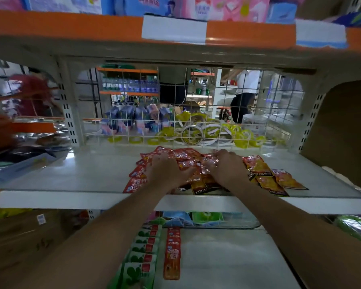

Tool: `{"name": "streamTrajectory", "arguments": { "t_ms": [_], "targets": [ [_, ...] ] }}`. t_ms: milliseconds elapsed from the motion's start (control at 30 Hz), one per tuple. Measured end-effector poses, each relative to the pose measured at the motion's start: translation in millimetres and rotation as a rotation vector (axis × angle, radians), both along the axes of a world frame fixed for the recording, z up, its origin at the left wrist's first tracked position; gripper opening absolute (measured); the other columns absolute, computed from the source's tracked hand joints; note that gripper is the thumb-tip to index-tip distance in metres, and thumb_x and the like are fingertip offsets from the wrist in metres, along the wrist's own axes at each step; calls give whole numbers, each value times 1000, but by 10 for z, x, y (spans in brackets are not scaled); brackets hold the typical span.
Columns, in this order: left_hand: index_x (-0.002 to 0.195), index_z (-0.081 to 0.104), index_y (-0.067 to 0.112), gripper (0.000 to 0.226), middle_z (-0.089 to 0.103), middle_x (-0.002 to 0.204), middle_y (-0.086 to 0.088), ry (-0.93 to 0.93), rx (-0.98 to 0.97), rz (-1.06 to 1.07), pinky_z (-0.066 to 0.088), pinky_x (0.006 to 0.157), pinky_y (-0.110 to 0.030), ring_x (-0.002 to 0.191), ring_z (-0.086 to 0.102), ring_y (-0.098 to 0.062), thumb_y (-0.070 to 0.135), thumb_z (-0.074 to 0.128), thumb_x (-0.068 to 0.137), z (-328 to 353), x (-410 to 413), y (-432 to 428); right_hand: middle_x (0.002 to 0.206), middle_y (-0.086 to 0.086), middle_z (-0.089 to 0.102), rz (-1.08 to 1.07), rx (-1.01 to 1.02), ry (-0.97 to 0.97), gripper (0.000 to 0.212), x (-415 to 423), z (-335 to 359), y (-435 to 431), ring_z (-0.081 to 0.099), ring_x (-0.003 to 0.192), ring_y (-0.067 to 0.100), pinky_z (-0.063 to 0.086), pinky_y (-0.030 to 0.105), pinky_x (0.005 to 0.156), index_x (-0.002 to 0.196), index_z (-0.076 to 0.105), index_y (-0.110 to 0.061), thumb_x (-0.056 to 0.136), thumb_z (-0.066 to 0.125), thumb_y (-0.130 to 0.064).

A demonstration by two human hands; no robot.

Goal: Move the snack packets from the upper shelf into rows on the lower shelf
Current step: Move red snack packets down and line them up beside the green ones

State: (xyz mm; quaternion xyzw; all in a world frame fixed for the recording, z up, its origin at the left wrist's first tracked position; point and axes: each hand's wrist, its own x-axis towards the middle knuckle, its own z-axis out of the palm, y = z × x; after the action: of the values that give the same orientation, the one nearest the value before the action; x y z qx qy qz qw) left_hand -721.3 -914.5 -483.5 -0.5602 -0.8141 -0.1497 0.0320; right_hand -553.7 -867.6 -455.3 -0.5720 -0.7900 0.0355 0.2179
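Where the white metal upper shelf runs across the middle of the scene, a loose heap of red and orange foil snack packets lies near its front edge, slightly right of centre, the packets overlapping at all angles. Both bare forearms reach up from the near side onto this heap. The left hand lies palm down on the left part of the heap, fingers spread and pressing on the packets. The right hand rests just beside it on the middle of the heap, its fingers bent down among the crinkled foil; blur hides whether they have closed on a packet.

Below, on the white lower shelf, a single row of red packets runs from near to far, overlapping one another. Just left of it runs a row of green-and-white packets.

Behind the heap, a white wire grid forms the far side of the upper shelf. Beyond the grid lie yellow tape rolls, and a person in a white top stands further off. A brown cardboard box sits at the lower left, and a brown cardboard panel stands at the right end. Overhead, an orange shelf edge carries a white label.
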Motion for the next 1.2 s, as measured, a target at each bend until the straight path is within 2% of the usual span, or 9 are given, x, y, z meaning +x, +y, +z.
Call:
{"name": "streamTrajectory", "arguments": {
  "t_ms": [200,400,467,600,800,900,1000,1100,1200],
  "targets": [
    [128,61,15,85,33,156,-16,-142,-75,-18,27,115,-58,146,19,-43,80,63,72,46,-67,97,116,15,68,-13,-99,-3,54,-8,57,108,64,110,31,50,37,92,118,59,-4,86,74,-46],
    [110,68,20,62,60,130,-5,-372,56,-71,42,105,-51,128,47,-32,57,84,62,36,-79,132,80,6,62,27,-159,140,31,-23,130,112,67,92,26,47,29,71,69,58,-14,82,80,-30],
    [113,68,22,60,62,128,-3,-362,100,-80,41,107,-51,128,48,-31,52,86,64,54,-63,91,87,6,64,40,-170,227,22,-4,158,113,66,94,24,50,30,75,86,66,-9,82,81,-24],
    [112,63,24,57,62,121,1,-457,169,-111,48,103,-46,121,54,-24,39,89,64,76,-73,33,111,9,69,72,-186,403,48,26,185,92,64,100,25,51,32,82,118,62,-8,76,85,-16],
    [96,65,23,34,63,99,7,-525,364,-178,46,79,-24,92,60,-10,24,87,71,173,5,-121,105,4,70,104,-198,664,32,180,182,-42,67,86,21,58,39,78,112,65,-16,83,77,-12],
    [84,67,30,24,69,91,12,-505,429,-180,49,80,-26,88,64,-7,34,86,71,237,20,-206,98,5,74,113,-217,676,20,317,208,-102,70,86,24,59,41,81,88,68,-20,79,81,-9],
    [84,70,29,21,72,88,12,-519,467,-190,52,80,-30,84,67,-7,42,83,74,331,22,-302,97,5,75,156,-260,769,24,440,209,-187,72,85,24,60,42,79,93,69,-15,76,85,-8],
    [92,71,19,23,73,91,4,-670,477,-240,55,77,-30,85,69,-11,35,83,78,462,52,-445,94,6,76,205,-290,849,27,515,211,-300,73,85,27,61,47,80,96,69,-10,76,86,-9],
    [96,70,9,24,72,87,-3,-890,480,-229,52,58,-15,72,69,-10,18,83,79,556,136,-648,99,9,75,261,-352,927,32,552,194,-454,73,90,28,62,41,80,102,66,-6,76,86,-5]
  ]
}}
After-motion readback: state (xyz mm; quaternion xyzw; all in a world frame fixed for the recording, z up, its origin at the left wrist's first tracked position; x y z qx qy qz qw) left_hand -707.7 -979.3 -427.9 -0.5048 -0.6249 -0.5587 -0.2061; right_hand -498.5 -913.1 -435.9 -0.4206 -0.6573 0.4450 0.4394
